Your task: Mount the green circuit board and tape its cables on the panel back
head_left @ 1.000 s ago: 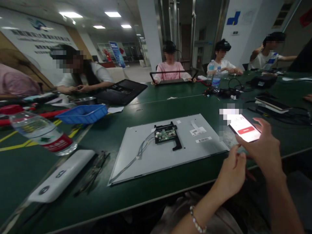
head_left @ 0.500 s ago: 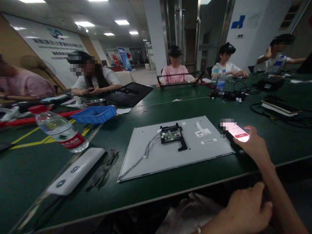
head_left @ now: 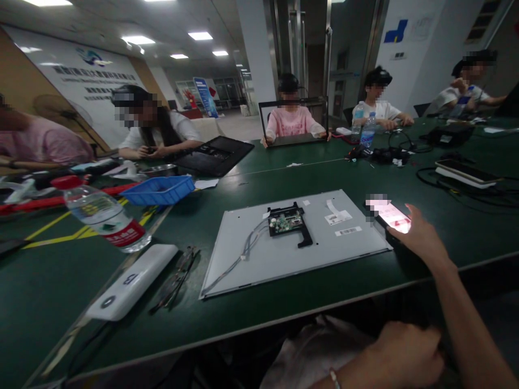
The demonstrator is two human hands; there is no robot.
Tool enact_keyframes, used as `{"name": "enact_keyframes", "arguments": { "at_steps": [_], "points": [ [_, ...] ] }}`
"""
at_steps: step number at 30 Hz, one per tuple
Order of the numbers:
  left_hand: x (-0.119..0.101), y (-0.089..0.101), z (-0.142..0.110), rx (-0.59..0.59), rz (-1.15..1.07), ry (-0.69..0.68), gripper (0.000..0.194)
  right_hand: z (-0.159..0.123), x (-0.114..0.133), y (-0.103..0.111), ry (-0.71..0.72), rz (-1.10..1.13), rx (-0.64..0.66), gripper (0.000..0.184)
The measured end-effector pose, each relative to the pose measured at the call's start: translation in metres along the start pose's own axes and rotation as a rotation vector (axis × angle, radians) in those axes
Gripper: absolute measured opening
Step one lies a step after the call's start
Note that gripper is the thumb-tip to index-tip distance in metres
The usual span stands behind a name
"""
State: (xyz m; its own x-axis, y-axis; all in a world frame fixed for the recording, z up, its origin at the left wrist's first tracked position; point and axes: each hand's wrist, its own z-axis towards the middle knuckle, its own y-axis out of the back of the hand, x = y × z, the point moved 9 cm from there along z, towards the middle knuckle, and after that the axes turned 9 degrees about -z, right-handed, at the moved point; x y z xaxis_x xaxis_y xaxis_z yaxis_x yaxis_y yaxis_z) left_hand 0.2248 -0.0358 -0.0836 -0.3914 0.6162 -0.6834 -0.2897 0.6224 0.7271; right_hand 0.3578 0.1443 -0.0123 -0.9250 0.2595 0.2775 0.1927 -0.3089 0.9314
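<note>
At the right end of the panel, my right hand (head_left: 424, 237) grips the lower end of a lit smartphone (head_left: 392, 216). One finger is raised beside the screen; the other fingers are mostly hidden. My left hand (head_left: 409, 351), blurred, is curled closed below the table edge near my right forearm, and I see nothing in it. A grey display panel (head_left: 235, 243) lies back side up in front of me. On it sit a green circuit board (head_left: 286, 221) in a black bracket and a bundle of grey cables (head_left: 248, 246).
On the left are eyeglasses (head_left: 175, 281), a white power bank (head_left: 132, 281), a water bottle (head_left: 107, 216) and a blue tray (head_left: 160, 192). A black cover (head_left: 217, 154) lies beyond. Across the table, a person in pink (head_left: 292, 121) holds a black frame (head_left: 298, 141). Cables lie at right.
A finger of my right hand has lifted off the phone screen. My left hand has shifted slightly down and left. Across the table, the black frame has been tilted upright.
</note>
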Motion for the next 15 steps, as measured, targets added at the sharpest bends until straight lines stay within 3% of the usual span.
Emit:
{"name": "enact_keyframes", "arguments": {
  "at_steps": [4,8,12,15],
  "points": [
    [0.004,-0.006,-0.004,0.018,0.038,-0.007,0.032,-0.001,0.002,0.000,0.011,-0.021,0.033,0.096],
    [-0.002,0.000,-0.012,0.030,0.080,-0.036,0.027,-0.001,-0.001,-0.003,0.013,-0.027,0.069,0.098],
    [-0.015,0.017,-0.028,0.036,0.151,-0.102,0.027,0.001,0.001,-0.004,0.027,-0.043,0.049,0.099],
    [-0.027,0.043,-0.049,0.019,0.153,-0.147,0.025,0.000,0.023,0.007,0.116,-0.034,-0.057,0.093]
  ]
}}
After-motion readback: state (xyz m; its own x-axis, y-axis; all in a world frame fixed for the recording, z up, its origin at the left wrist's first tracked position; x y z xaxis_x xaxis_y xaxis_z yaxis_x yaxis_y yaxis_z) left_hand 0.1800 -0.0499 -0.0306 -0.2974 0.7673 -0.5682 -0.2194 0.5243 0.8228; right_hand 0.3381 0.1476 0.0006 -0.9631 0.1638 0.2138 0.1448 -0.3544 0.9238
